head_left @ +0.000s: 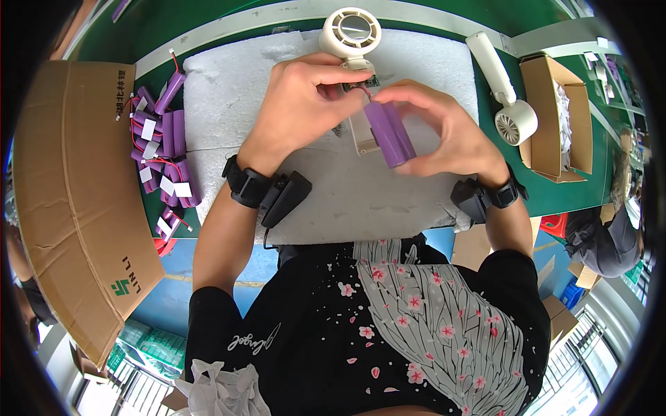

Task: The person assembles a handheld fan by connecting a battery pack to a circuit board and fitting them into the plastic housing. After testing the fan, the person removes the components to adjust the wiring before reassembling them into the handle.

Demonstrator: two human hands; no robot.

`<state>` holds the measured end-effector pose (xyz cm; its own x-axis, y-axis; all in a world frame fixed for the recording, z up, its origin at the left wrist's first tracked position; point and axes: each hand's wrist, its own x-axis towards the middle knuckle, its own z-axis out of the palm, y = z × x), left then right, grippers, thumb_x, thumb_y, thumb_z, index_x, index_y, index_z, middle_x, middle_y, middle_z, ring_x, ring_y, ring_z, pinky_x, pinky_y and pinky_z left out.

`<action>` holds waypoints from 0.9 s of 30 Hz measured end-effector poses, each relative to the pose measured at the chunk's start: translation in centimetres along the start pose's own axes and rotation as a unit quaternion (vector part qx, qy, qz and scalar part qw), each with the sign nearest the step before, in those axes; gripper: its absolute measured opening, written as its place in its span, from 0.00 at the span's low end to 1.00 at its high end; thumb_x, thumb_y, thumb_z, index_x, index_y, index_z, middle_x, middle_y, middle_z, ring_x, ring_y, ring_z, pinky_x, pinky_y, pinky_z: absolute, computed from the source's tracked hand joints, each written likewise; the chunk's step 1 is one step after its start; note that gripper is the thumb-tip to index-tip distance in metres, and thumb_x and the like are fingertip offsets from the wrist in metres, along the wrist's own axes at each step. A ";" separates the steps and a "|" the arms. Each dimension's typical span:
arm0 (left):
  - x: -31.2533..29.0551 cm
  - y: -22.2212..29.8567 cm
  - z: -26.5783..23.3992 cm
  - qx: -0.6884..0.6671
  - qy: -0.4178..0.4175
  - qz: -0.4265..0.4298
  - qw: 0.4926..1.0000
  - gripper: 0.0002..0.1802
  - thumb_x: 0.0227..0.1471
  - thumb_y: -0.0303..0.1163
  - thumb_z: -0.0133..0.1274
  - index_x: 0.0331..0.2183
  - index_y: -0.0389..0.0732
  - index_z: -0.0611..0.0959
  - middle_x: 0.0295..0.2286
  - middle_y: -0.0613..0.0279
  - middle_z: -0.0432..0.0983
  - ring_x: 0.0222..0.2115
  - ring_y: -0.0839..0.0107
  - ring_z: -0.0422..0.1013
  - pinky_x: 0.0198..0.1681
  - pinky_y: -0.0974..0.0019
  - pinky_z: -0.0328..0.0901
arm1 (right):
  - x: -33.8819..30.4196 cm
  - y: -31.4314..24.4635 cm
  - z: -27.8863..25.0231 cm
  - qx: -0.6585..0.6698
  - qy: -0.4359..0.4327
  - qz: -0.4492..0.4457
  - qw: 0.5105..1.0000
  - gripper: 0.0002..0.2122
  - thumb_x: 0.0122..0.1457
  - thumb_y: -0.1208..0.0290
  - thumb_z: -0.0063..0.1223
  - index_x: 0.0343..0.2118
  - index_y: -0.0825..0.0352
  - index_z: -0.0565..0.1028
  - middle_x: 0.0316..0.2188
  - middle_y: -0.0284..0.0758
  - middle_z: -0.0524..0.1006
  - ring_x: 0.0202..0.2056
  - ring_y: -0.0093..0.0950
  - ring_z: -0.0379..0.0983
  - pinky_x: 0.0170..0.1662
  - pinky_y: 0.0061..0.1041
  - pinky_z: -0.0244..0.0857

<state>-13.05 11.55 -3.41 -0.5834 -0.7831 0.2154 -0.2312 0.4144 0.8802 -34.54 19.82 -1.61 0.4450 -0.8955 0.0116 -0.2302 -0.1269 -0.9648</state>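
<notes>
A cream handheld fan (352, 33) lies on the white foam mat with its round head away from me. Its handle is opened up, showing a bit of green circuit board (373, 81) and the pale inside of the shell (363, 136). In my right hand (451, 128) is a purple battery pack (392, 135), gripped between thumb and fingers over the handle. My left hand (305, 104) is closed, its thumb and fingers pinched at the battery's short red wire (365, 90), beside the board. The wire's plug is hidden by the fingertips.
More purple battery packs (168, 135) with wires and white tags are heaped left of the foam mat (229, 83). A large cardboard box (76, 201) stands further left. On the right lie another cream fan (515, 123) and an open carton (581, 132). The table (444, 17) is green.
</notes>
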 end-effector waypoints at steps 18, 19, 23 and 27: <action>0.0 -0.4 -1.2 0.051 -0.063 0.024 0.996 0.13 0.49 0.23 0.58 0.41 0.39 0.84 0.34 0.55 0.81 0.31 0.71 0.76 0.35 0.72 0.69 | 0.2 -0.2 2.8 -0.271 0.112 -0.097 0.951 0.28 0.34 0.79 0.69 0.45 0.67 0.75 0.48 0.38 0.73 0.48 0.37 0.70 0.50 0.32 0.68; 0.0 -0.4 -1.2 0.051 -0.064 0.023 0.996 0.13 0.49 0.23 0.58 0.41 0.39 0.84 0.34 0.55 0.81 0.31 0.71 0.76 0.35 0.72 0.69 | 0.1 -0.3 2.9 -0.257 0.118 -0.088 0.955 0.27 0.34 0.79 0.69 0.44 0.68 0.75 0.48 0.38 0.73 0.48 0.37 0.71 0.49 0.31 0.69; 0.0 -0.5 -1.2 0.030 -0.065 0.014 0.997 0.13 0.49 0.22 0.58 0.40 0.39 0.85 0.34 0.55 0.81 0.31 0.71 0.77 0.36 0.72 0.69 | 0.0 -0.1 2.8 -0.276 0.123 -0.109 0.947 0.24 0.34 0.80 0.68 0.41 0.69 0.77 0.49 0.38 0.73 0.46 0.37 0.72 0.47 0.30 0.71; 0.0 -0.4 -1.2 0.032 -0.059 0.017 0.998 0.14 0.49 0.21 0.58 0.40 0.40 0.85 0.35 0.56 0.81 0.32 0.72 0.77 0.36 0.72 0.69 | -0.3 -0.1 2.8 -0.304 0.123 -0.124 0.937 0.22 0.34 0.80 0.68 0.38 0.70 0.77 0.50 0.38 0.73 0.46 0.36 0.73 0.46 0.30 0.72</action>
<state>-12.05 10.82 -3.30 -0.6790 -0.7090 0.1905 -0.2558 0.4717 0.8439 -32.21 21.27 -2.28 0.3551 -0.8679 0.3474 -0.6290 -0.4967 -0.5980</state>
